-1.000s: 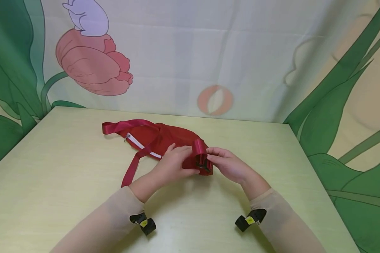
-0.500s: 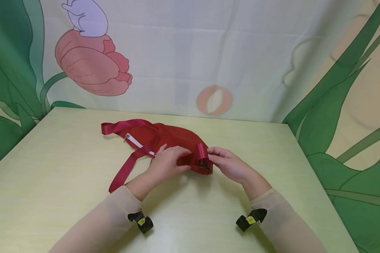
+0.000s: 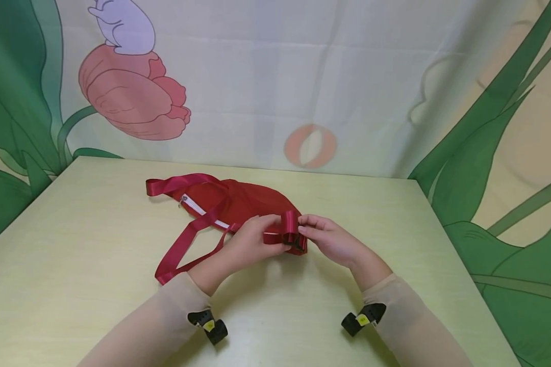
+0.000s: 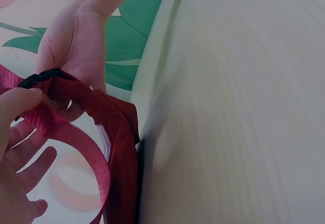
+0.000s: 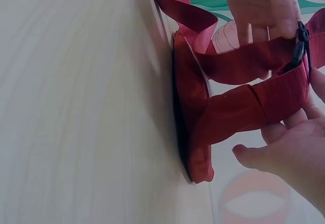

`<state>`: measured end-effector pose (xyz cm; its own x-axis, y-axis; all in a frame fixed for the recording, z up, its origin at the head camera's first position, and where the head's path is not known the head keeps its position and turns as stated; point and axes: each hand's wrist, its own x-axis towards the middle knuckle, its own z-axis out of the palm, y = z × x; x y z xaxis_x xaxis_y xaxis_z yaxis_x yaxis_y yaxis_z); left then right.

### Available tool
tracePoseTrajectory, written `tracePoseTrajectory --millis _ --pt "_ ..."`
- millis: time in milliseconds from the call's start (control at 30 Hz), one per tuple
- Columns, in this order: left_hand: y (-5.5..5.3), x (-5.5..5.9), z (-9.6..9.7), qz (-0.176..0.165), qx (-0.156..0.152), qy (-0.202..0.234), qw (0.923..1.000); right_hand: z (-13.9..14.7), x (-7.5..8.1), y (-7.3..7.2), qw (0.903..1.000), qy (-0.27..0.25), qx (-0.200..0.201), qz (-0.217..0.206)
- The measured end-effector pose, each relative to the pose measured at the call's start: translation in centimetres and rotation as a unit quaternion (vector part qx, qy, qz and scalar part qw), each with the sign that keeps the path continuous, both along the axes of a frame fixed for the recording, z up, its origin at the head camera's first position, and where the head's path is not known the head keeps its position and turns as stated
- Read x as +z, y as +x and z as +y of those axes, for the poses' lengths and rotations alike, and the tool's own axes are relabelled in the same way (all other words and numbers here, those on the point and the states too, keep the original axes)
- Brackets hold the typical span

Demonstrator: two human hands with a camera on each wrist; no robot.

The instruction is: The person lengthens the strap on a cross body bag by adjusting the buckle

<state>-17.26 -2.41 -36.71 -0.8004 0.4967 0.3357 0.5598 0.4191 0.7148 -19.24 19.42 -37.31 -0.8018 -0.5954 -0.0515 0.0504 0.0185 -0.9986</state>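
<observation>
A red waist bag [image 3: 257, 196] with a white zipper [image 3: 197, 206] lies on the table, its right end towards me. At that end a black slide buckle [image 5: 299, 49] sits on the dark red strap [image 5: 244, 64], which stands up in a loop. My left hand [image 3: 250, 242] pinches the strap beside the buckle between thumb and fingers. From the other side my right hand [image 3: 328, 237] holds the webbing at the buckle, with some fingers behind it [image 5: 299, 145]. The strap's far part lies in a loose loop to the left, partly behind my left wrist.
The pale wooden table [image 3: 87, 229] ends at a printed curtain [image 3: 239, 92] with plants and a flower. Black wrist cameras [image 3: 208, 325] are strapped on both sleeves. Strap slack [image 3: 179, 255] lies near the left forearm.
My left hand drew back left from the buckle, then came back and took hold of the strap there. The strap's slack at the left has widened into a loop. My right hand stays nearly still.
</observation>
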Motion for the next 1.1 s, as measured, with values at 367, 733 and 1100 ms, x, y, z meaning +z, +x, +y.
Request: tracePoseTrajectory --millis 367,733,1100 --pt "-0.3 0.2 -1.3 0.097 0.069 -0.151 0.9813 0.1 0.4 0.0 1.0000 -0.001 0.003 0.002" --pt "-0.1 -0.4 0.1 0.080 -0.008 -0.022 0.9965 -0.1 0.1 0.0 0.9997 0.004 0.021 0.013" --pt "0.0 -0.1 -0.6 0.113 0.046 -0.089 0.9886 0.1 0.1 0.0 0.9996 0.005 0.024 0.012"
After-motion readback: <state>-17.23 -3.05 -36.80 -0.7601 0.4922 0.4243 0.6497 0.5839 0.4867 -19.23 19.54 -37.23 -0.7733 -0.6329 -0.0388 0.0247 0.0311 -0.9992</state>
